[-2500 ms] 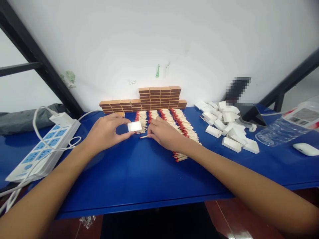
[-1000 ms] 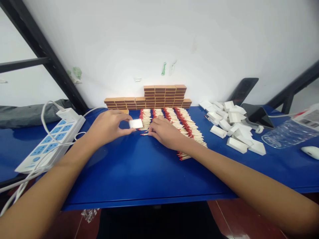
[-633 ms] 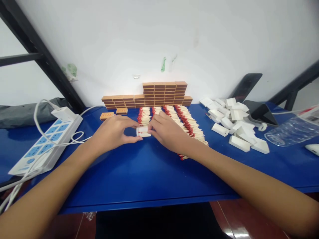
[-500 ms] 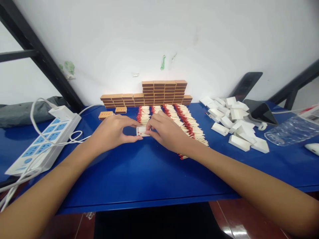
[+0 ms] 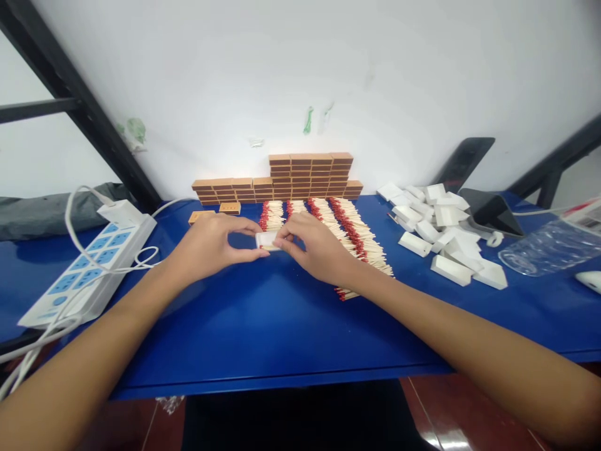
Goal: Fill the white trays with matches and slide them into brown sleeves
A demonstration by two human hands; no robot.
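Observation:
A small white tray (image 5: 267, 239) with a match or so along its near side is between my hands. My left hand (image 5: 211, 244) grips its left end between thumb and fingers. My right hand (image 5: 319, 245) has its fingers pinched at the tray's right end; whether they hold a match is hidden. Just behind and to the right lie rows of red-tipped matches (image 5: 370, 241). Two orange matchboxes (image 5: 230, 208) lie beyond my left hand, before a stacked wall of matchboxes (image 5: 310, 178).
A pile of white trays (image 5: 446, 232) lies right on the blue table (image 5: 263, 326). Behind it is a dark stand (image 5: 491, 210), with a clear plastic bottle (image 5: 549, 247) further right. A white power strip (image 5: 89, 269) with looping cables is at the left.
My right fingers have shifted slightly on the tray, and more of its white inside shows. Fewer red tips are visible in it. The view has moved slightly.

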